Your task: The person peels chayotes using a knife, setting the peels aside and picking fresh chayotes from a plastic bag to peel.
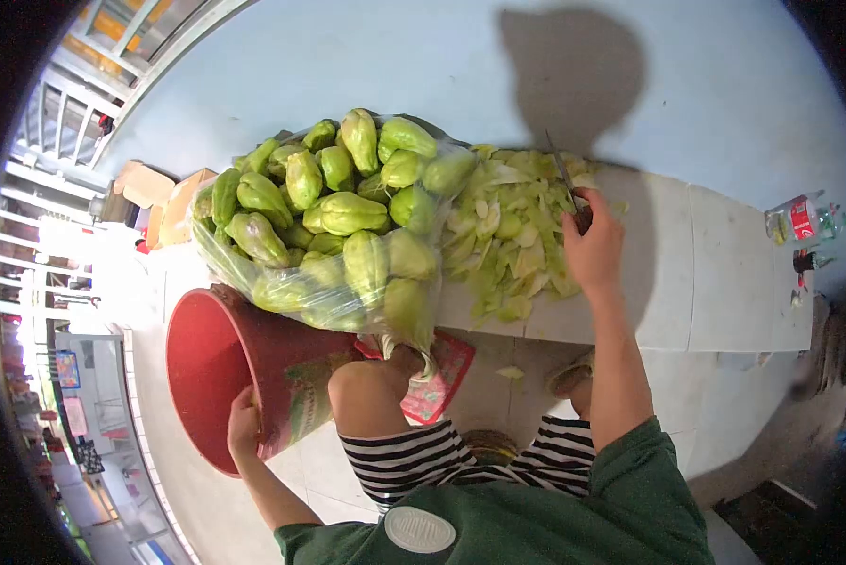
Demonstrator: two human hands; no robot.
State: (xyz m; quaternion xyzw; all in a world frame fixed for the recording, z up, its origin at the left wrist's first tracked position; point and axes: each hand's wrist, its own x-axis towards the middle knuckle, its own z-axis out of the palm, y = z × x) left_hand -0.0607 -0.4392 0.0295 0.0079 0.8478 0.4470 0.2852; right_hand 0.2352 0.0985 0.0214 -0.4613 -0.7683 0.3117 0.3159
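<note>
My right hand (593, 247) is closed round the dark handle of a knife (561, 168), its blade pointing away from me. Beside and under that hand lies a spread of pale green chayote slices (512, 226) on the white tiled ledge. At the lower left, my left hand (245, 424) grips the rim of a red bucket (286, 377), which is tilted with its mouth facing left. Its fingertips are partly hidden. Whole green chayotes (352, 215) fill a large clear plastic bag (300, 292) left of the slices.
An open cardboard box (183, 202) stands behind the bag at the left. Plastic bottles (805, 219) lie at the ledge's far right end. A pale blue wall (395, 66) runs behind the ledge (734, 273). A red patterned piece (439, 377) is near my leg.
</note>
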